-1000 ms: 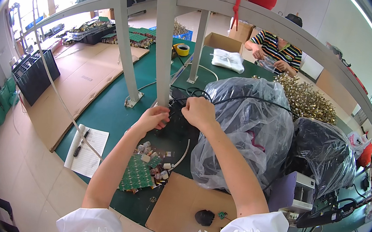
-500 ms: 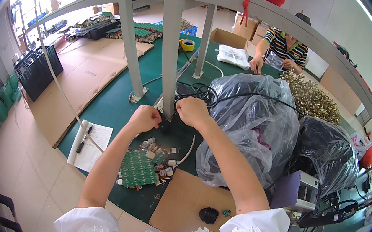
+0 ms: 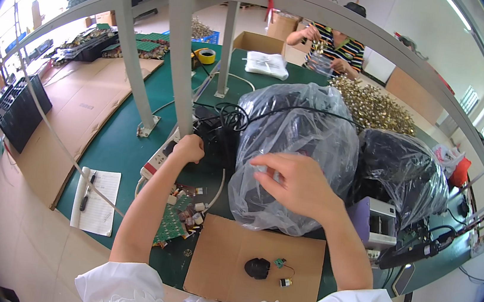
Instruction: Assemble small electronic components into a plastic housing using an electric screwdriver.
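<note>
Right fingers (image 3: 274,164) parted, withdrawn from coiled black cable (image 3: 233,115) | left fingers (image 3: 197,149) curled by power strip (image 3: 154,164), grip unclear | only left hand remains there

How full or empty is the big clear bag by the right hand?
Filled: the clear bag bulges beside the right hand, dark contents showing through. Cannot tell if packed completely.

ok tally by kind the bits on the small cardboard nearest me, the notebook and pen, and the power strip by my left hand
Black rounded part: 1
Small green board: 1
Small cylindrical piece: 1
Notebook: 1
Black pen: 1
Power strip by the left hand: 1
Total: 6
</note>
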`<action>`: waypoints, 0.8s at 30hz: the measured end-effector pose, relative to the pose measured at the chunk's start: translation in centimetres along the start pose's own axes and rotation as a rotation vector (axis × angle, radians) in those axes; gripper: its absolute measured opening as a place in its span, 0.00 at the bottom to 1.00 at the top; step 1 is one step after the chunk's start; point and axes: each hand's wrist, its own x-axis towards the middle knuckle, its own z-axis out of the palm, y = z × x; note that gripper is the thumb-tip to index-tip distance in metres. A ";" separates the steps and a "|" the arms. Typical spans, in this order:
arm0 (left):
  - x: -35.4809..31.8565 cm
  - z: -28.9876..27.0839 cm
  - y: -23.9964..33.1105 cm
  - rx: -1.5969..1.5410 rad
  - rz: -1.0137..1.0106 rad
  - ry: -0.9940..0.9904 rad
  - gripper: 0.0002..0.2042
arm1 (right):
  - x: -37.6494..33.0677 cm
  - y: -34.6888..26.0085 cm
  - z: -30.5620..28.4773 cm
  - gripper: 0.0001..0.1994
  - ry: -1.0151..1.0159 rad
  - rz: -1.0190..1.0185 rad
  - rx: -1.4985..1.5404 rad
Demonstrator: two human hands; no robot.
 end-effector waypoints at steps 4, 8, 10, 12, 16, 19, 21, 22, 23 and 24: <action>1.4 -0.2 0.9 0.029 -0.055 -0.104 0.08 | -8.6 -2.0 -4.7 0.10 0.065 0.145 -0.002; -2.0 -3.2 -0.5 0.118 0.098 0.333 0.14 | -19.7 -4.3 -7.6 0.09 0.430 0.347 0.050; -5.8 -4.9 2.4 -0.026 0.278 0.461 0.11 | -26.6 -3.8 -7.5 0.06 0.973 0.416 -0.026; -9.5 -6.4 4.6 -0.195 0.247 0.384 0.11 | -33.3 -1.4 -8.2 0.09 1.446 0.674 -0.088; -17.7 -5.2 8.0 -0.411 0.342 0.358 0.09 | -38.1 4.7 -8.6 0.32 1.154 0.950 -0.210; -22.9 -2.6 13.0 -0.596 0.373 0.306 0.07 | -38.5 8.5 -9.0 0.35 1.157 0.876 -0.043; -25.3 -1.0 16.6 -0.652 0.373 0.203 0.06 | -38.6 9.8 -10.2 0.31 0.992 0.696 0.276; -26.0 -0.1 18.0 -0.657 0.416 0.188 0.06 | -38.6 10.6 -10.7 0.31 0.996 0.698 0.289; -26.5 0.9 19.0 -0.669 0.464 0.169 0.06 | -38.6 10.9 -11.4 0.28 0.915 0.660 0.369; -27.1 1.7 20.2 -0.664 0.468 0.162 0.06 | -38.8 11.1 -11.8 0.25 0.836 0.623 0.447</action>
